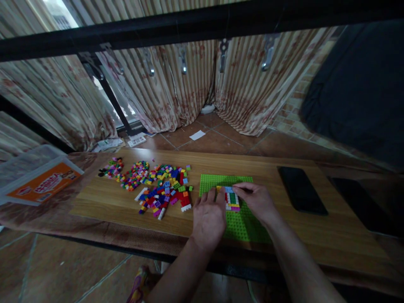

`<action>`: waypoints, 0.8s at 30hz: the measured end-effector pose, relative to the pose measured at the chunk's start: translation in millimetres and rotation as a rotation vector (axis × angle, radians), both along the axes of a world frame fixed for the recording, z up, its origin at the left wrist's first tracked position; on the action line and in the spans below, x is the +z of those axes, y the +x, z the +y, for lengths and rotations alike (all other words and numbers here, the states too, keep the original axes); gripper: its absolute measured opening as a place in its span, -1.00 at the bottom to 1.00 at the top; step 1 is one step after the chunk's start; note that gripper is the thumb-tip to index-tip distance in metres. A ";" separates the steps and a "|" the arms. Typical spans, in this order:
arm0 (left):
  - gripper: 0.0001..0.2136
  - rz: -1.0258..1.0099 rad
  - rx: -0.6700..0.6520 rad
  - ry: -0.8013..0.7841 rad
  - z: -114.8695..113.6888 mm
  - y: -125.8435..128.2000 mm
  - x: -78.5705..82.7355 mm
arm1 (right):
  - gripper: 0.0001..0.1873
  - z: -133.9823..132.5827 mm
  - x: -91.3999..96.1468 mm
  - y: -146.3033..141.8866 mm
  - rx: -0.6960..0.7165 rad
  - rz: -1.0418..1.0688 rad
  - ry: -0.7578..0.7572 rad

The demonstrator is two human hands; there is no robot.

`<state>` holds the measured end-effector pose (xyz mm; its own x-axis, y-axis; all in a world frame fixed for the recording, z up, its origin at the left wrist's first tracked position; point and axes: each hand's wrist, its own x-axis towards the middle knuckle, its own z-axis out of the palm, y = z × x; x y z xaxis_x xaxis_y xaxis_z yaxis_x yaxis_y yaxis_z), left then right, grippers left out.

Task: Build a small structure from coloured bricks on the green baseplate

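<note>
A green baseplate (214,183) lies on the wooden table, with a small build of coloured bricks (232,201) standing on it. My left hand (208,216) rests on the plate's left edge, fingers stretched toward the build and touching its left side. My right hand (257,200) comes in from the right, its fingers pinched together at the top of the build; what they hold, if anything, is hidden. A spread pile of loose coloured bricks (154,183) lies to the left of the plate.
A black phone (301,189) lies on the table right of the plate. A clear plastic box with an orange label (41,179) sits at the far left. Curtains and a black bar hang behind; tiled floor lies beyond the table.
</note>
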<state>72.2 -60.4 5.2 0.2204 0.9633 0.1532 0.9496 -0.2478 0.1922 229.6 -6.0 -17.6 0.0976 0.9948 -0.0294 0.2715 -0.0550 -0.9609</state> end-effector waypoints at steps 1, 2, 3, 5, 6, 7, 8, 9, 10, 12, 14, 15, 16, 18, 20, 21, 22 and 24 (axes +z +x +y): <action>-0.61 0.008 0.004 -0.002 -0.4 1.0 -0.8 | -0.71 -0.1 0.1 -0.1 0.001 0.007 0.002; -0.61 0.007 0.007 -0.001 -0.7 1.7 -2.0 | -0.71 -0.2 0.1 -0.2 0.002 0.021 -0.001; -0.61 -0.004 0.009 0.003 -1.0 2.0 -3.5 | -0.71 -0.4 0.1 -0.2 0.000 0.038 -0.008; -0.61 -0.048 0.011 0.017 -1.4 1.8 -7.0 | -0.69 -1.0 0.0 0.3 0.002 0.069 -0.029; -0.61 -0.077 0.012 0.025 -1.4 1.2 -8.6 | -0.68 -1.3 0.1 0.7 0.011 0.087 -0.044; -0.62 -0.109 0.011 0.030 -1.3 0.5 -10.0 | -0.67 -1.6 0.4 1.2 0.024 0.113 -0.064; -0.62 -0.143 0.011 0.032 -1.1 -0.3 -10.9 | -0.66 -1.9 0.9 1.7 0.034 0.148 -0.089; -0.63 -0.179 0.008 0.030 -0.7 -1.1 -11.3 | -0.65 -2.0 1.7 2.1 0.033 0.186 -0.118; -0.63 -0.218 0.006 0.026 -0.3 -2.0 -11.3 | -0.64 -2.0 2.7 2.5 0.018 0.222 -0.145; -0.64 -0.296 0.000 0.014 0.7 -3.4 -10.5 | -0.62 -1.6 4.7 2.9 -0.049 0.261 -0.175; -0.62 -0.365 0.009 0.000 1.6 -4.5 -9.4 | -0.63 -1.1 5.9 2.9 -0.106 0.246 -0.166; -0.61 -0.394 0.021 -0.008 2.0 -4.9 -9.2 | -0.64 -0.8 5.9 2.7 -0.115 0.230 -0.157; -0.59 -0.419 0.039 -0.015 2.3 -5.2 -9.3 | -0.64 -0.7 5.4 2.6 -0.110 0.209 -0.151; -0.57 -0.455 0.077 -0.025 2.5 -5.5 -10.4 | -0.64 -0.5 2.6 2.4 -0.062 0.151 -0.138; -0.56 -0.474 0.098 -0.033 2.4 -5.3 -12.2 | -0.63 -0.5 -1.4 2.6 0.003 0.061 -0.107; -0.55 -0.480 0.099 -0.035 2.4 -5.0 -13.1 | -0.62 -0.5 -3.4 2.9 0.029 0.013 -0.085; -0.54 -0.484 0.096 -0.038 2.3 -4.6 -13.8 | -0.62 -0.5 -5.1 3.2 0.046 -0.031 -0.066; -0.54 -0.485 0.087 -0.044 2.1 -3.6 -14.3 | -0.61 -0.8 -6.9 3.6 0.056 -0.091 -0.048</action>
